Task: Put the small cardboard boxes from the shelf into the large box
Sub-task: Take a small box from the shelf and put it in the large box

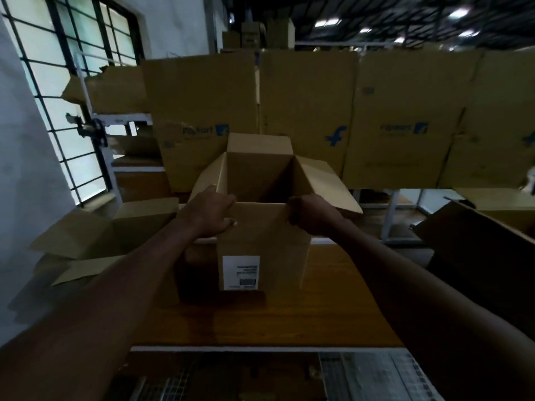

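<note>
An open cardboard box (262, 241) with a white label on its near side stands on the wooden table (318, 308) in front of me. Its flaps stick up and out, and the inside looks dark. My left hand (210, 214) grips the near rim at the left corner. My right hand (308, 214) grips the same rim at the right corner. Both forearms reach in from the bottom of the view.
Another open box (110, 235) lies to the left on the table. Tall flat cartons (304, 111) with blue logos stand behind. A rack with cardboard (121, 117) is by the window at left. A dark box edge (477, 227) juts in at right.
</note>
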Motion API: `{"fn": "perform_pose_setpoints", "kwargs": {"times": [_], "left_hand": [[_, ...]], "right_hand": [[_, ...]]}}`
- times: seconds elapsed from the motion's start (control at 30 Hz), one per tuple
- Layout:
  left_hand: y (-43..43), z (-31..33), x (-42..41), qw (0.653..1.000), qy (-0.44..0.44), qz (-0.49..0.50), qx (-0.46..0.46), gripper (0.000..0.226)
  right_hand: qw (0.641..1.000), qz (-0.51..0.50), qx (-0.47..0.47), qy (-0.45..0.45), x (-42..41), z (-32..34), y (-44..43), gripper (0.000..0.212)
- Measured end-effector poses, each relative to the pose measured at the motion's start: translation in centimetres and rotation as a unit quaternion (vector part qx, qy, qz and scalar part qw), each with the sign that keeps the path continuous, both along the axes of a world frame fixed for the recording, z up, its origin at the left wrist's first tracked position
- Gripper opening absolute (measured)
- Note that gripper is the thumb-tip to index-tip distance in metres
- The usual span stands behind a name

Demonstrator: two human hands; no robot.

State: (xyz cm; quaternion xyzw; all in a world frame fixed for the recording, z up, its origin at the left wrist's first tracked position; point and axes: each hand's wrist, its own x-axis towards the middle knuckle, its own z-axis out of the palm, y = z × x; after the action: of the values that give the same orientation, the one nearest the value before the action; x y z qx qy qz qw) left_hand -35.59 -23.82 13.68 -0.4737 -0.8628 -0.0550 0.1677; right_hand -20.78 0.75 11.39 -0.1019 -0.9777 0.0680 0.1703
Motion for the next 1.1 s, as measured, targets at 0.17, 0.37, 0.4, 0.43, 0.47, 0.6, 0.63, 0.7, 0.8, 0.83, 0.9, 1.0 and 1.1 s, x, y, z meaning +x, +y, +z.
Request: {"fn": "perform_pose_setpoints", "kwargs": {"times": [0.17, 0.37, 0.4, 0.43, 0.47, 0.6, 0.63, 0.7, 0.8, 0.83, 0.9, 1.0, 1.1], "left_hand": [[4.0, 4.4, 8.7, 0.997, 0.069, -0.029, 0.031, 0.042], [10.8, 7.6, 20.8, 0.988, 0.104, -0.077, 0.078, 0.040], [12.1, 7.9, 22.8, 0.987, 0.108, -0.085, 0.082, 0.040], [13.4, 8.1, 24.9, 0.985, 0.113, -0.094, 0.085, 0.039], [14.9, 8.3, 26.9, 0.984, 0.118, -0.104, 0.087, 0.038], [20.6, 8.6, 34.1, 0.976, 0.140, -0.134, 0.095, 0.038], [22.1, 8.8, 36.0, 0.974, 0.141, -0.143, 0.102, 0.037], [25.1, 9.3, 39.2, 0.969, 0.145, -0.164, 0.113, 0.037], [29.9, 10.3, 43.7, 0.958, 0.171, -0.193, 0.125, 0.035], [31.1, 10.8, 44.8, 0.954, 0.179, -0.200, 0.132, 0.034], [33.6, 12.1, 47.3, 0.945, 0.201, -0.215, 0.139, 0.033], [36.8, 14.2, 49.9, 0.938, 0.220, -0.228, 0.138, 0.035], [40.1, 16.0, 52.2, 0.932, 0.239, -0.237, 0.137, 0.035]], "right_hand": [[0.999, -0.012, 0.021, 0.038, 9.2, 4.3, 4.3, 0.020], [0.996, -0.045, 0.029, 0.064, 22.0, 8.1, 10.6, 0.019], [0.996, -0.057, 0.035, 0.065, 24.3, 8.6, 11.7, 0.021], [0.995, -0.067, 0.045, 0.065, 26.6, 8.9, 12.8, 0.023], [0.993, -0.074, 0.056, 0.067, 29.0, 9.2, 14.0, 0.025], [0.988, -0.108, 0.083, 0.067, 37.9, 10.5, 18.1, 0.030], [0.987, -0.118, 0.090, 0.069, 40.1, 10.8, 19.2, 0.031], [0.983, -0.137, 0.102, 0.071, 43.9, 11.4, 21.8, 0.031], [0.978, -0.161, 0.106, 0.083, 49.0, 11.8, 26.2, 0.029], [0.976, -0.170, 0.103, 0.088, 50.3, 11.8, 27.3, 0.028], [0.973, -0.181, 0.099, 0.102, 53.0, 12.2, 29.7, 0.026], [0.970, -0.186, 0.093, 0.123, 56.0, 13.7, 32.7, 0.017], [0.964, -0.198, 0.107, 0.139, 58.7, 15.6, 35.8, 0.021]]}}
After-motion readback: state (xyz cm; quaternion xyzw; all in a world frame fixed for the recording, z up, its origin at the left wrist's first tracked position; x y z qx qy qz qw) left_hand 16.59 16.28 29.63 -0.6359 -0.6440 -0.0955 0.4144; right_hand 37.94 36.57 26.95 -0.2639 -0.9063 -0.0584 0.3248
